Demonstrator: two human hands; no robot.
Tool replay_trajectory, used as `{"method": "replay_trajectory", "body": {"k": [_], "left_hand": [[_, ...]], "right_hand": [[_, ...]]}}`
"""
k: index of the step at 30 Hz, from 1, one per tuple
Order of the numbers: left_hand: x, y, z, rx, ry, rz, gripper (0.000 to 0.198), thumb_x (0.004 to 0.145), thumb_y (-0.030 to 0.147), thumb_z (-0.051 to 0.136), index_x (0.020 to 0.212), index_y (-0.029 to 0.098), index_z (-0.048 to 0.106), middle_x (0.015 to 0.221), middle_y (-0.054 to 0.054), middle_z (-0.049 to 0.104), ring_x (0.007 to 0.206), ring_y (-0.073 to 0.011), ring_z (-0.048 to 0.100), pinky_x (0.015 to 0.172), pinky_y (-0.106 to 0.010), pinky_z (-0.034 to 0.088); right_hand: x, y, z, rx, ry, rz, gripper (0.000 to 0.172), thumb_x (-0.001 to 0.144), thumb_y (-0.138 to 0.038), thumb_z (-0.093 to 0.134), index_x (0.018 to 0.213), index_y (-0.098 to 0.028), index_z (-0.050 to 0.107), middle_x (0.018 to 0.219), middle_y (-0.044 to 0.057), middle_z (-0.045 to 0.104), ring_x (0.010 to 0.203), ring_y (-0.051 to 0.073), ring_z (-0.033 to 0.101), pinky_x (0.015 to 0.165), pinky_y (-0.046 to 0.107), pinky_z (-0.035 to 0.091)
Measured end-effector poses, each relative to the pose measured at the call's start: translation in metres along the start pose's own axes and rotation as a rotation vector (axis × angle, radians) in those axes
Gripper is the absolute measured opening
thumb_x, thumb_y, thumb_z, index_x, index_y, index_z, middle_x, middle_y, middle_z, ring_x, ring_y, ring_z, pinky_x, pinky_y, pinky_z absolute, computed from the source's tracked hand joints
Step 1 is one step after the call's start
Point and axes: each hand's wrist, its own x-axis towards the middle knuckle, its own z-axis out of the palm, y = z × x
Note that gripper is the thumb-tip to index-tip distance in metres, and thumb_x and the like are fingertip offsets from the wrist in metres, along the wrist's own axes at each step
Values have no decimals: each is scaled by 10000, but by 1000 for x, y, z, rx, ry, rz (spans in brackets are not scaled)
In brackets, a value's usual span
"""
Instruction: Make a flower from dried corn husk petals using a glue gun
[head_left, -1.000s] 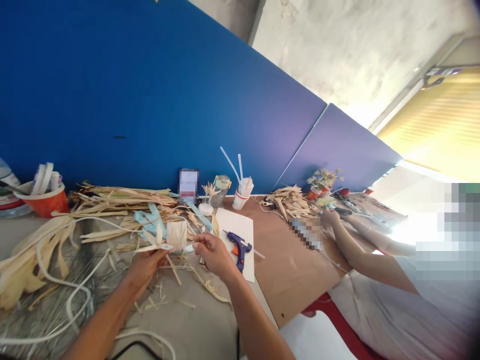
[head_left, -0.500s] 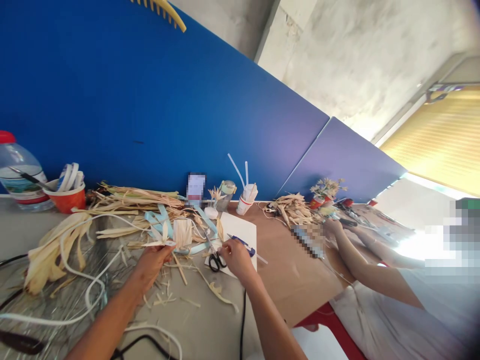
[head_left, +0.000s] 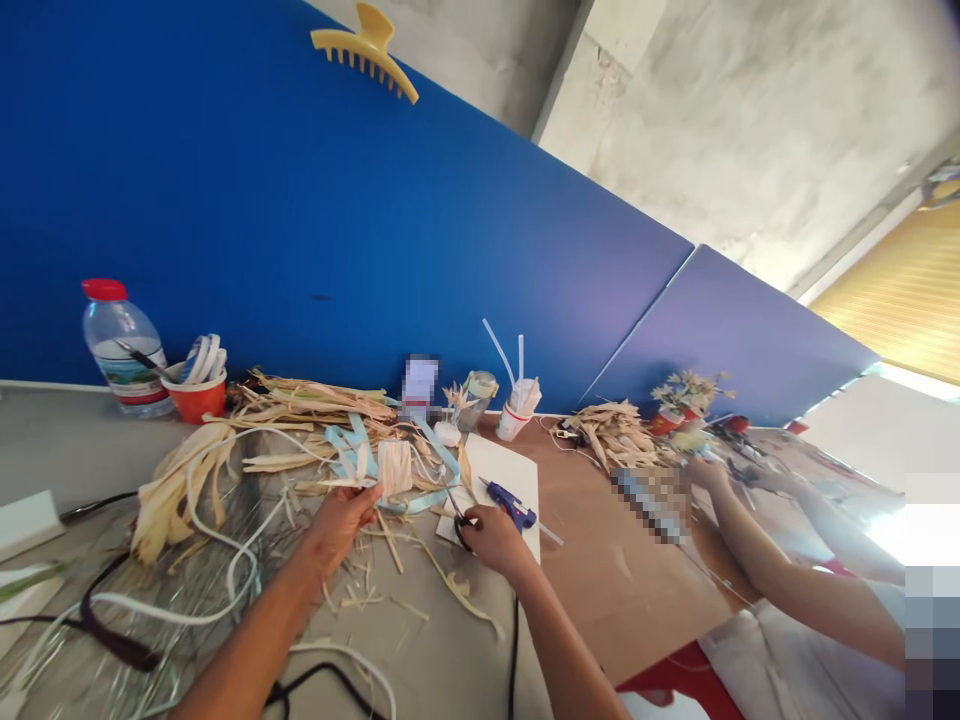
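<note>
My left hand (head_left: 343, 525) pinches a pale strip of dried corn husk (head_left: 346, 482) between thumb and fingers. Just beyond its fingertips stands a spool of cream raffia-like strand (head_left: 394, 468). My right hand (head_left: 495, 540) has its fingers closed around the black handles of a pair of scissors (head_left: 462, 528). The blades point away from me, beside a sheet of white paper (head_left: 487, 455). A blue glue gun (head_left: 511, 506) lies on that paper, right behind my right hand. Light blue ribbon (head_left: 349, 445) winds among the husks.
Dried husks (head_left: 315, 400) are heaped along the blue partition (head_left: 375, 230). A water bottle (head_left: 124, 350), red cup (head_left: 199, 398) and white cup (head_left: 513, 422) stand there too. White cable (head_left: 240, 570) loops at left. On the right, a co-worker's arms (head_left: 757, 540) reach over the brown-covered table.
My right hand has come down and left onto the scissors handles. My left hand keeps its pinch near the spool. The view has turned slightly left.
</note>
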Motion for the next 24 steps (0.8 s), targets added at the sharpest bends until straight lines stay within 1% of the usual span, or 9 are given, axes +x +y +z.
{"method": "replay_trajectory", "body": {"k": [2, 5, 7, 8, 10, 12, 16, 18, 24], "left_hand": [[2, -3, -3, -15, -17, 2, 378, 520, 423, 774, 606, 171, 507, 464, 99, 368, 439, -58, 272, 512, -232, 328], [4, -6, -5, -23, -23, 6, 368, 554, 437, 752, 589, 175, 495, 438, 107, 319, 434, -60, 251, 513, -230, 319], [4, -7, -5, -28, -15, 2, 364, 561, 437, 748, 601, 177, 497, 441, 110, 313, 431, -59, 246, 515, -231, 321], [3, -7, -5, -33, -9, -1, 363, 560, 433, 751, 612, 176, 500, 448, 111, 316, 430, -58, 247, 517, -230, 324], [2, -6, -4, -49, 8, -10, 363, 549, 421, 762, 637, 173, 511, 466, 110, 337, 433, -56, 262, 519, -227, 330], [1, -6, -4, -65, 17, -17, 358, 540, 402, 772, 653, 170, 523, 469, 111, 349, 433, -53, 271, 519, -221, 334], [2, -6, -5, -93, 11, -21, 336, 558, 378, 775, 659, 162, 538, 468, 112, 359, 425, -44, 265, 519, -212, 335], [3, -7, -6, -99, 7, -15, 329, 568, 376, 773, 655, 158, 542, 473, 109, 365, 428, -43, 272, 516, -210, 334], [4, -9, -5, -96, 30, -20, 327, 560, 368, 781, 677, 156, 561, 491, 104, 377, 439, -45, 291, 516, -205, 336]], "right_hand": [[-6, 14, 0, 406, -46, 13, 253, 732, -280, 593, 939, -154, 664, 655, 23, 627, 551, 114, 527, 498, 211, 350], [-21, 27, 1, 1028, -319, 40, 341, 646, -395, 701, 896, -171, 643, 588, -28, 535, 426, 44, 349, 398, 165, 178], [-32, 28, 2, 1257, -468, 12, 376, 588, -385, 760, 875, -172, 641, 602, -29, 530, 427, 24, 305, 397, 153, 135], [-36, 26, 1, 1321, -503, -11, 373, 584, -368, 770, 871, -167, 642, 612, -25, 537, 423, 15, 285, 395, 152, 124], [-42, 17, 1, 1371, -512, -60, 351, 611, -326, 766, 893, -160, 640, 638, -9, 567, 413, 5, 258, 389, 157, 107], [-44, 4, 1, 1338, -496, -100, 357, 642, -283, 750, 952, -159, 624, 669, 16, 604, 412, 11, 272, 386, 166, 102], [-41, -19, 10, 1264, -451, -91, 501, 568, -202, 764, 1036, -173, 587, 625, -15, 575, 466, 47, 351, 398, 175, 115], [-39, -25, 17, 1221, -436, -99, 513, 571, -231, 749, 1052, -165, 584, 593, -25, 553, 479, 59, 361, 411, 186, 122], [-42, -28, 33, 1148, -460, -215, 425, 666, -379, 660, 1006, -136, 583, 609, 6, 584, 508, 79, 356, 458, 220, 162]]}}
